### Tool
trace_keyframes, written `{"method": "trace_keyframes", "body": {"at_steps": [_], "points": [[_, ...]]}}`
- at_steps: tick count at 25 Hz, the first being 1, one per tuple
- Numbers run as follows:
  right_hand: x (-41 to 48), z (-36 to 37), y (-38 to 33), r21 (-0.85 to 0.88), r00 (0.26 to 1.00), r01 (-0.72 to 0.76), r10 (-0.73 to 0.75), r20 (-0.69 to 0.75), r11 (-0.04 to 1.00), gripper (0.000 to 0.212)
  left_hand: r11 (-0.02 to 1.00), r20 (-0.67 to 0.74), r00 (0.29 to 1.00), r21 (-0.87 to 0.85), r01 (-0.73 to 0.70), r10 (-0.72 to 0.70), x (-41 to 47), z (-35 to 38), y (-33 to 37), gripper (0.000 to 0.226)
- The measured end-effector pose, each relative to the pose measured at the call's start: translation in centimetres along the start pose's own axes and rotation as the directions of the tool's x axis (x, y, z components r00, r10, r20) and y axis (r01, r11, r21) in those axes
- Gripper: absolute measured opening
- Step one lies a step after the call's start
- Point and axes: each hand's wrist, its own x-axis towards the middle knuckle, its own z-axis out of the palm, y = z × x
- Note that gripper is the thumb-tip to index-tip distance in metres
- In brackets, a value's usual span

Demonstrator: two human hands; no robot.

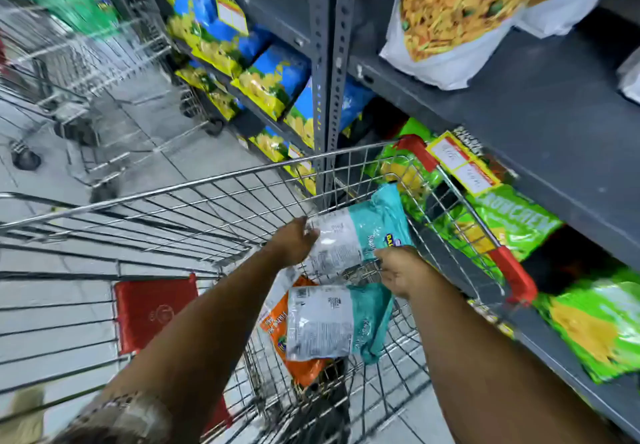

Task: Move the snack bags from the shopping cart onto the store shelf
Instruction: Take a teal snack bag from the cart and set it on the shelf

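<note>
Both my arms reach down into a wire shopping cart. My left hand grips the white end of a teal and white snack bag, held up inside the cart near its front. My right hand is closed on the top edge of a second teal and white snack bag, which hangs lower. Under that bag lies an orange snack bag on the cart floor. The grey store shelf runs along the right, just beyond the cart's red-capped rim.
Green snack bags fill the lower shelf beside the cart. An orange and white noodle-print bag stands on the upper shelf. Blue and yellow bags fill the shelves past a grey upright post. More carts stand at the left on the tiled floor.
</note>
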Motion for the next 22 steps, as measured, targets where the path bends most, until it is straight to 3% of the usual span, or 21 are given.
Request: {"method": "trace_keyframes", "body": {"at_steps": [1,4,5,9,12,17,22], "points": [[2.1,0.6,0.5,0.099,0.998,-0.056,0.053,0.032,0.993,0.005,1.0,0.012,1.0,0.002,0.005,-0.005,1.5,0.7,-0.1,0.056],[7.9,2.5,2.6,0.182,0.99,-0.142,0.142,0.014,0.973,0.021,1.0,-0.007,1.0,0.026,0.014,-0.014,4.9,2.7,-0.7,0.042],[7.8,3.2,2.7,0.233,0.99,-0.142,0.144,0.012,0.962,0.011,0.999,-0.035,0.999,0.036,0.008,-0.007,5.5,3.4,-1.0,0.042],[8.9,5.3,2.4,0.421,0.981,-0.177,0.194,0.002,0.889,0.03,0.985,-0.108,0.994,0.172,0.026,-0.008,7.1,4.3,-1.7,0.046],[8.7,6.5,2.4,0.384,0.993,-0.101,0.119,-0.024,0.918,0.027,0.981,-0.107,0.994,0.19,0.024,-0.003,7.5,4.2,-1.8,0.039],[7.7,7.2,1.6,0.221,0.988,-0.057,0.087,-0.131,0.974,0.015,0.997,-0.106,0.991,-0.004,0.083,-0.083,6.5,3.2,-2.1,0.026],[3.9,4.8,3.4,0.188,0.995,-0.086,0.095,-0.037,0.978,0.015,0.971,-0.048,0.994,-0.226,0.081,-0.094,2.0,3.4,-2.6,0.027]]}}
